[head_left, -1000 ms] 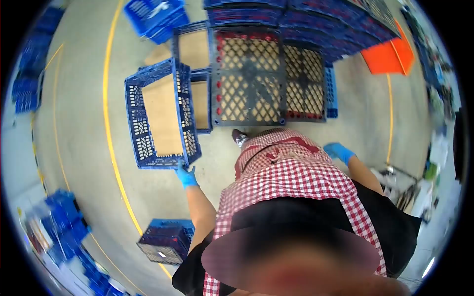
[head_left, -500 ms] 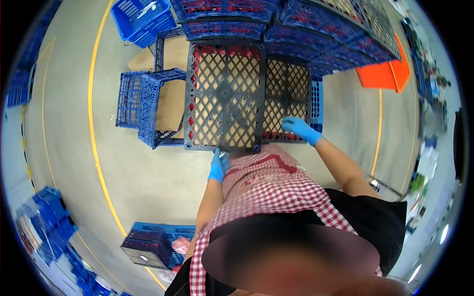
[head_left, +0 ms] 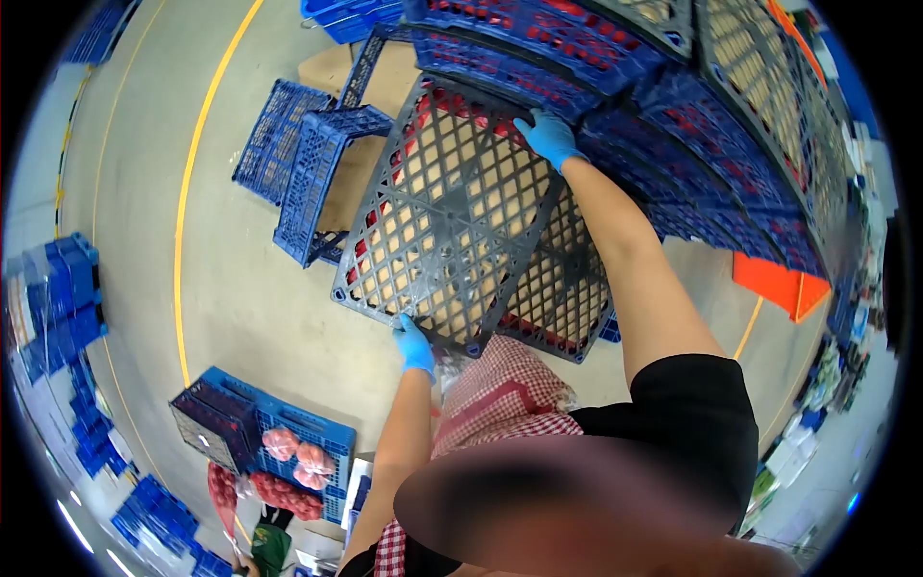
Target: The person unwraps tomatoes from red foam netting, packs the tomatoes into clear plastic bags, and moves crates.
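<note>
A crate [head_left: 452, 216] with a dark lattice top lies in front of me, brown board and red pieces showing through its gaps. My left hand [head_left: 413, 346], in a blue glove, holds its near rim, with the fingers partly hidden at the edge. At the far right corner, my right hand [head_left: 552, 140], also blue-gloved, is closed over the rim, part of its grip out of sight. A second lattice-topped crate [head_left: 567, 279] sits beside and partly under the first, on the right.
Stacked blue crates [head_left: 731, 144] with red contents rise at the far right. Empty blue crates [head_left: 322, 178] stand on the left near a blue basket [head_left: 356, 19]. An orange bin [head_left: 784, 284] is at right. Behind left, a blue pallet [head_left: 336, 442] carries bagged produce [head_left: 298, 452]; a person [head_left: 269, 548] is near it.
My right hand has moved from above the right-hand crate to the far corner of the lattice-topped crate. My left hand stays at the near rim. The view has turned, and the crates appear tilted.
</note>
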`<state>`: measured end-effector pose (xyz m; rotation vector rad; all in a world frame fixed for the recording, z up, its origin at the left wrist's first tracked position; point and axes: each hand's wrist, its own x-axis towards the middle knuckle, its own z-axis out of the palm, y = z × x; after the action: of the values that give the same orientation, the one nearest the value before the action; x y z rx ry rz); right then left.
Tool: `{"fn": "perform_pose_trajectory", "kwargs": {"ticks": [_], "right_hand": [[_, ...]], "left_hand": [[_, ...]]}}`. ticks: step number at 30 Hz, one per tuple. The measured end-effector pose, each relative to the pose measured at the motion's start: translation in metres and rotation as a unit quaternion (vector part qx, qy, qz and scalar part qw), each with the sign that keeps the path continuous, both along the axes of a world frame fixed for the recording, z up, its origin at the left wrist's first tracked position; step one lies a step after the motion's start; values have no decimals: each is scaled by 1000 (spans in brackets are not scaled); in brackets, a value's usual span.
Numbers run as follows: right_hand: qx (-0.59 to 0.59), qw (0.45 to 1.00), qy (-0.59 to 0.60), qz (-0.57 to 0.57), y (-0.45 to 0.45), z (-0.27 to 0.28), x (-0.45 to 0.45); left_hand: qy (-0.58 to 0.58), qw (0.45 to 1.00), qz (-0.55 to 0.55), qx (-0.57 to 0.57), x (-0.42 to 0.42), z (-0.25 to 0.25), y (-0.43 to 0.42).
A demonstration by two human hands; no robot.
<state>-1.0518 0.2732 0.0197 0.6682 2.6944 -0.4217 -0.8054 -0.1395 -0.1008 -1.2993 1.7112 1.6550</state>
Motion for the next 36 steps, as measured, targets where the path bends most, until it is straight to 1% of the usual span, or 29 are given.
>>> {"fn": "perform_pose_trajectory", "kwargs": {"ticks": [1,2,4,5,6,8,11,12,13,15,17,18,19,21,22,23,24,25,26,27,28,30,31,32,33,34,35,36], "right_hand": [[-10,999,-50,-11,-1,0,-11],[-12,1000,-27,-8,3,-13,-14],[-4,1000,0,-11,4,-24,-14],[-11,1000,17,-13,1,-18,-27],[-56,998,-2,-27,0,-11,-27],[-142,988,-41,-51,-2,8,-22],[-111,992,56,1,4,-7,-21],[-131,987,86,37,6,-11,-25],[-148,978,123,80,15,-16,-29],[-149,982,78,86,19,-7,-34],[-152,984,37,89,15,17,-34],[-98,989,45,101,13,27,-33],[-46,992,52,109,7,40,-22],[-39,984,54,163,12,68,-20],[-112,972,117,170,18,72,-12],[-123,973,103,166,27,74,-10],[-163,972,110,131,20,89,0],[-174,970,84,145,27,89,2],[-184,971,105,115,-2,101,39],[-150,976,48,152,21,99,9],[-200,966,71,145,29,93,6],[-204,963,87,152,57,66,-16],[-178,971,24,158,29,103,-16],[-221,970,-19,102,-8,135,-13],[-262,963,-54,42,-26,156,6],[-262,958,-72,89,-17,145,-6],[-263,952,-86,134,-15,134,-21],[-289,946,-76,130,-12,115,-26]], "left_hand": [[16,1000,-3,-11,6,-17,-4],[13,1000,28,4,5,-10,-1],[14,998,55,8,8,-3,6],[10,998,69,9,-4,13,1],[30,998,56,-17,-4,9,1],[38,997,65,-12,-2,11,6],[34,996,74,26,-8,36,13],[27,997,70,36,-14,52,5],[28,996,71,48,-20,56,4],[34,995,74,61,-25,63,3],[34,994,78,69,-23,70,1],[40,992,72,93,-21,66,-3],[43,993,65,92,-12,75,-10],[57,993,62,77,-19,84,-10],[65,994,46,78,-16,67,-16],[91,992,46,79,-15,76,-20],[111,989,55,79,-14,98,-27],[128,986,70,76,-7,121,-36],[115,989,73,65,26,145,-75],[81,993,74,32,-1,183,-69],[64,995,76,14,-3,199,-71],[68,988,136,16,4,217,-75],[70,985,157,23,11,224,-70],[78,982,172,-25,17,234,-66],[92,977,180,-74,41,247,-60],[76,977,187,-72,42,260,-52],[47,973,193,-119,44,266,-44],[65,962,197,-178,51,260,-25]]}}
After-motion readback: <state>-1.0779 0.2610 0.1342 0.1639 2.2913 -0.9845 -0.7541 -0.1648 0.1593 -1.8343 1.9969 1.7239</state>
